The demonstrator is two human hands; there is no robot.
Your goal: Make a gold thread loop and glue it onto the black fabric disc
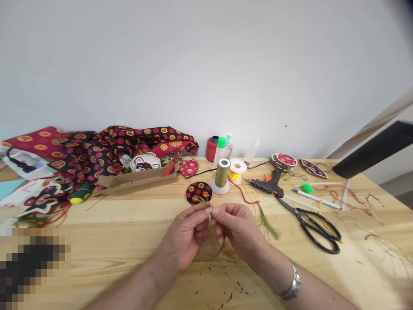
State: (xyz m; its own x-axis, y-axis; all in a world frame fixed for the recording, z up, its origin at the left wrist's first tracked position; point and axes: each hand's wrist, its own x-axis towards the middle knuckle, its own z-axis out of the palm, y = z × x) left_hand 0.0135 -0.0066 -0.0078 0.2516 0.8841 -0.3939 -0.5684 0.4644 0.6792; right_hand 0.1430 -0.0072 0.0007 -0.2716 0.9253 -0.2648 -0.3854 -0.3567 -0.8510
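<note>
Nearest the camera we have two bare forearms [129, 282] coming in from the bottom edge, the right one wearing a wide silver cuff bracelet [293, 284]. Beyond them, the left hand [192, 224] and right hand [235, 221] meet over the pale, long-grained wooden table [129, 245], thumb tips almost touching. Each pinches between thumb and forefinger; we read the grasped thing as a thin bunch of olive-green threads [205, 200], held right at the fingertips, so neither hand is nearer. Its loose strands fan up and leftward past the left fingertips, in front of a flat round black fabric disc with red and yellow flowers [197, 191]. A dark strand drops below the right fingers; we cannot tell whether it belongs to the same bunch. If it does, the long axis slants from upper left to lower right through the pinch. To the right of the right hand, apart from it, we note a green thread tassel [270, 224] lying on the wood.
</note>
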